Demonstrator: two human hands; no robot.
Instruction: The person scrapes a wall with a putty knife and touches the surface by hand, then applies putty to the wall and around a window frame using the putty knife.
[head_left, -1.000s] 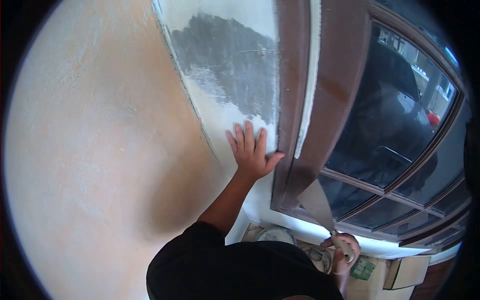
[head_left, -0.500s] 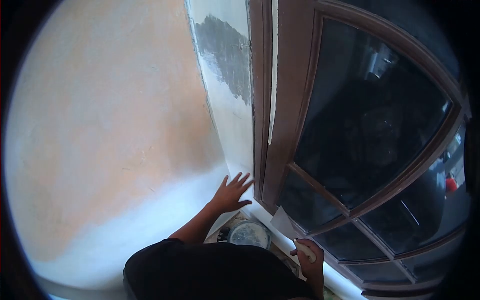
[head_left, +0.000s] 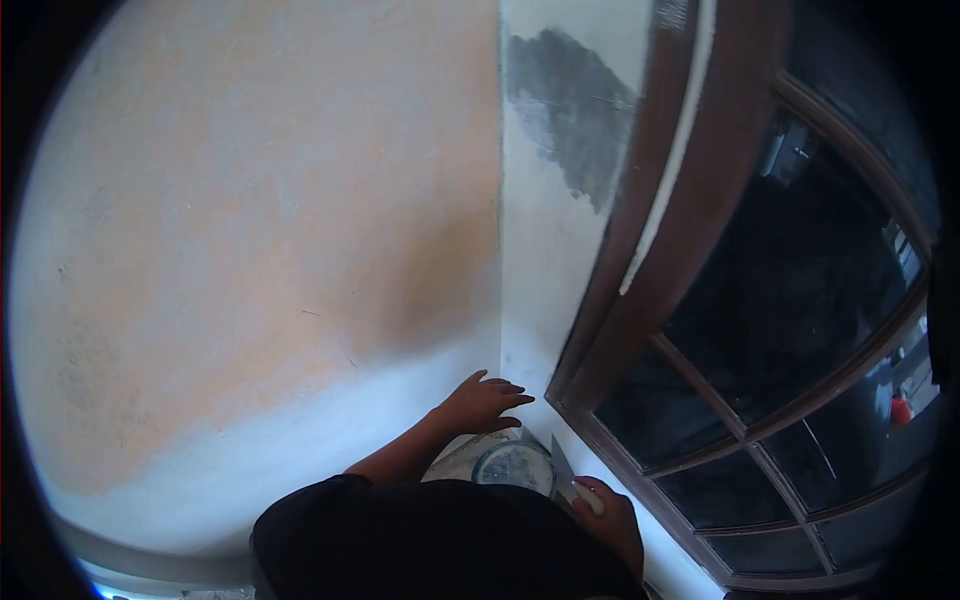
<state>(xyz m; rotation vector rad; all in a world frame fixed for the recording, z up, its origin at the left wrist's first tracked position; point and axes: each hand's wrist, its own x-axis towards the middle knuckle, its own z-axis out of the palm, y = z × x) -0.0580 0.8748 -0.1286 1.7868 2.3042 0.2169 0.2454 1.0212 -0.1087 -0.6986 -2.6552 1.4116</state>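
Note:
My left hand (head_left: 487, 403) reaches forward near the wall corner, fingers stretched out, holding nothing. Low on the right, my right hand (head_left: 614, 516) is closed around the pale handle of a putty knife (head_left: 589, 496). Its grey blade points up toward the wall's base, beside a round bucket (head_left: 514, 467). The bucket stands on the floor between my hands, its lower part hidden by my dark shirt.
A patchy orange and white wall (head_left: 250, 220) fills the left. A narrow pale wall strip bears a dark grey patch (head_left: 575, 105). To the right stands a brown framed door (head_left: 715, 200) with dark glass panes (head_left: 800, 270) and a white strip along its frame.
My view has turned left, so the corner and door sit further right. My left hand's fingers now point more to the right. The putty knife has come closer to the bucket.

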